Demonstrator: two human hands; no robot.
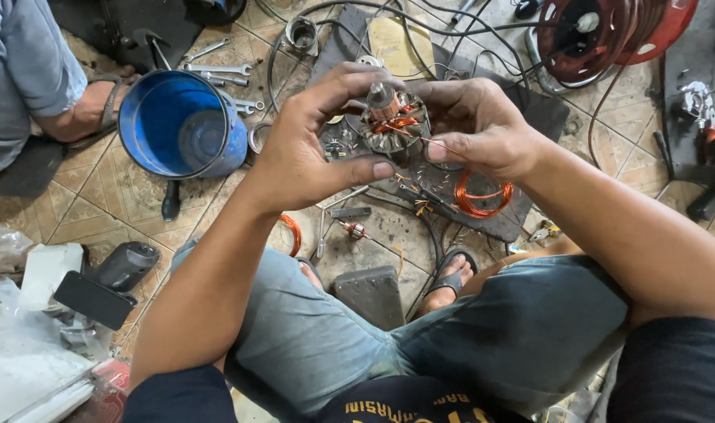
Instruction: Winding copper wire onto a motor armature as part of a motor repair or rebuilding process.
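At the centre of the view, toward twelve o'clock, both hands close around a small motor rotor (390, 117). The left hand (310, 149) cups it from the nine o'clock side, thumb underneath and fingers curled over the top, so it is firmly closed on the rotor's body. The right hand (479, 125) sits at three o'clock of the rotor, fingers pinched together on a thin copper wire (436, 143) that runs from the windings toward that hand.

The rotor's long axis points roughly up toward the camera, its coppery end cap showing on top. The left hand carries it; the right hand is just beside it and works only the wire.

Below the right hand, at about four o'clock, a loose coil of copper wire (480, 196) lies on a dark mat (530, 117) on the tiled floor (99, 196).

At ten o'clock a blue bucket (181, 125) lies tipped on its side, mouth toward the camera; nothing shows inside it. Several wrenches (220, 70) lie just beyond it. A red cable reel (616, 31) stands at one o'clock. Another person's sandalled foot (99, 102) rests at the far left.
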